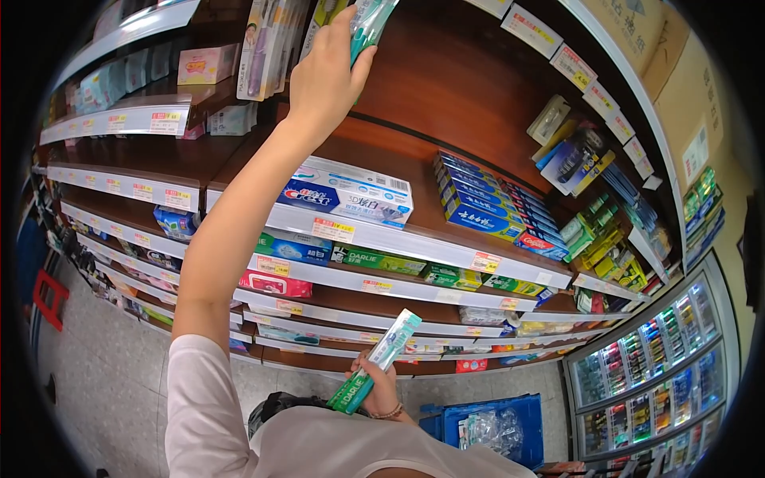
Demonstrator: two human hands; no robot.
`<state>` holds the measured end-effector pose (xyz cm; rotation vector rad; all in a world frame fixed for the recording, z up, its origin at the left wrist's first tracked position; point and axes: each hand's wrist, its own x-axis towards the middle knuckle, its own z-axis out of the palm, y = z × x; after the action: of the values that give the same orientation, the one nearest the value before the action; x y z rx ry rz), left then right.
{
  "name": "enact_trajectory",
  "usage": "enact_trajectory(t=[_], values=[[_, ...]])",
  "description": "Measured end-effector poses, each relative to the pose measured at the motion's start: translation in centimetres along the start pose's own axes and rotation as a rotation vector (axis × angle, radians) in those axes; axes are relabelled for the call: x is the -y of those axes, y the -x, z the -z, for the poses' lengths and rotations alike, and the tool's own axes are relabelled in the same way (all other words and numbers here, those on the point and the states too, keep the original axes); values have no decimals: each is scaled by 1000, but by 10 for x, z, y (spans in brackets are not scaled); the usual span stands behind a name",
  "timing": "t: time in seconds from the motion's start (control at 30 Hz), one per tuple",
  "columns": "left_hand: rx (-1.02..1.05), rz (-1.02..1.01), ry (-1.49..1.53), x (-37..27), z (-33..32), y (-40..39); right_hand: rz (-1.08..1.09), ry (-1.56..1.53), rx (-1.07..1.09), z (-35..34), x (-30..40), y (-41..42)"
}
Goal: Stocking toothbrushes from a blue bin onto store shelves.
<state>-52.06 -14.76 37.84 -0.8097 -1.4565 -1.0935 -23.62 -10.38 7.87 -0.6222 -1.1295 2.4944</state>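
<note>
My left hand (329,71) is raised to the upper shelf area, its fingers closed around a packaged toothbrush (366,36) with green parts. Just left of it hang blister-packed toothbrushes (260,54), one purple brush facing out. Low in front of my body, my right hand (382,385) grips Darlie toothbrush packs (376,364), green at the bottom end and clear toward the top; several edges show, so they seem stacked. Between the two hands, a Crest toothpaste box (349,194) lies on the shelf, partly behind my left forearm.
Yunnan Baiyao-style blue toothpaste boxes (478,206) and Colgate boxes (541,242) stand right on the same shelf (418,239). Darlie boxes (379,260) fill the tier below. A blue crate (532,430) with clear plastic wrapping (496,427) sits on the floor near a glass-door drinks cooler (651,364).
</note>
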Motion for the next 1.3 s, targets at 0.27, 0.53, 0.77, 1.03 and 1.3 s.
enact_trajectory(t=[0.27, 0.53, 0.77, 1.03, 1.3], values=[[9, 17, -33, 3, -6, 4, -10, -16, -18, 2, -1, 1], [38, 109, 20, 1, 2, -9, -20, -6, 10, 3, -2, 0], [-60, 81, 61, 10, -11, -48, -4, -19, 5, 3, -3, 1], [24, 220, 291, 5, -28, -62, 44, -38, -37, 6, 1, 1], [-114, 17, 448, 35, -51, -65, 55, -30, -29, 7, 3, 1]])
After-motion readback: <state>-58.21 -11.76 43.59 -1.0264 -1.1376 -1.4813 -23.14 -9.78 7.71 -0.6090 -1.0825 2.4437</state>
